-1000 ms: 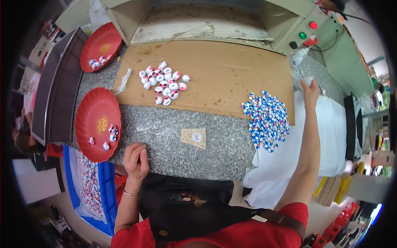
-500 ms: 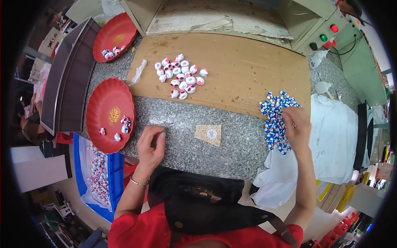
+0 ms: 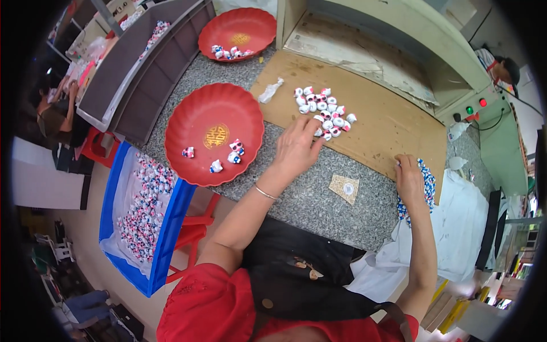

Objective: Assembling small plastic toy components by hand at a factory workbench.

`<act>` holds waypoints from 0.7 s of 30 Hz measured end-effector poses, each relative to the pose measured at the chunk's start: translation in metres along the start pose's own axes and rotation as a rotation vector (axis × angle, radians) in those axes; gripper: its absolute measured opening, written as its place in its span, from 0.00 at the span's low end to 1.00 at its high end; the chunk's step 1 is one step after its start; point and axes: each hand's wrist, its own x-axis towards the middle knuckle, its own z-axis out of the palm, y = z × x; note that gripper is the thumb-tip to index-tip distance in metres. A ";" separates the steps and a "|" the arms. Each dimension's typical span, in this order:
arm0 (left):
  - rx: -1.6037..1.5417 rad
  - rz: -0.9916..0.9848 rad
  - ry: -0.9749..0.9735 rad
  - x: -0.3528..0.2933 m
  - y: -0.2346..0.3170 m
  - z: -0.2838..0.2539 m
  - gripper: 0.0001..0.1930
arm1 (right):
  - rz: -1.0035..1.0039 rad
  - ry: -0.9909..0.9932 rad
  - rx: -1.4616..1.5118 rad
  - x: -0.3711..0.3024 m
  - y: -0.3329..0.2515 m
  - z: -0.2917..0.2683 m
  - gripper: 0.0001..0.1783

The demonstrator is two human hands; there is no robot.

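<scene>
Fingers of my left hand [image 3: 297,149] spread loose, touching the white-and-pink pieces [image 3: 325,111] on cardboard [image 3: 376,122] | right hand [image 3: 409,179] on the blue-and-white pile [image 3: 426,185], grip unclear | red tray [image 3: 213,134] beside.

You are seated in a small packing workshop: your granite desk [image 3: 319,199] abuts a pale green machine [image 3: 456,62] with red and green indicator lamps. Red trays [image 3: 213,134] and a blue crate [image 3: 148,211] hold bulk wrapped sweets, and another person [image 3: 54,111] works at an adjoining station.
</scene>
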 end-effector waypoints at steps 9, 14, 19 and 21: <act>-0.188 -0.111 -0.082 0.000 -0.017 -0.003 0.14 | 0.006 -0.171 0.278 -0.070 -0.059 -0.006 0.12; -1.528 -0.622 -0.283 -0.030 -0.006 -0.028 0.15 | 0.073 -0.166 0.270 -0.075 -0.063 -0.004 0.09; -1.623 -0.643 -0.317 -0.057 -0.001 -0.040 0.16 | 0.109 -0.202 0.183 -0.069 -0.066 -0.010 0.06; -1.576 -0.624 -0.417 -0.061 0.000 -0.043 0.16 | 0.121 -0.209 0.176 -0.069 -0.067 -0.010 0.06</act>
